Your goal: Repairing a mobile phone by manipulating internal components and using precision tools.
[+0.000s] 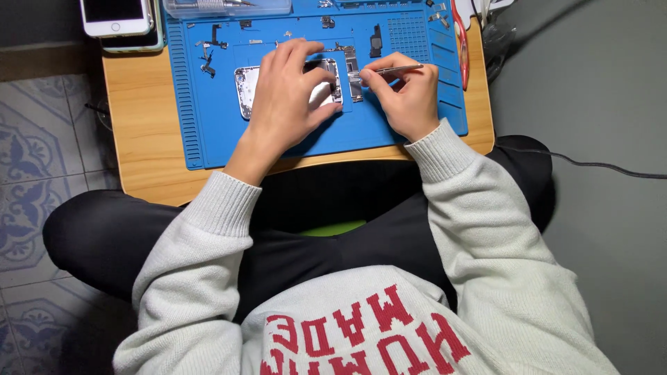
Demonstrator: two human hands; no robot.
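Lighting: even, soft, moderately bright from overhead. Shadows: faint, short, beneath both hands on the blue mat. Glare: slight on the phone screen at the table's far left corner. Focus: sharp centrally; mild softening toward frame edges.

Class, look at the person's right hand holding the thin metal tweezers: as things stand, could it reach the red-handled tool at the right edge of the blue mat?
Probably yes. The right hand lies near the red-handled tool, with only bare blue silicone mat between them, though it already holds the thin metal tweezers.
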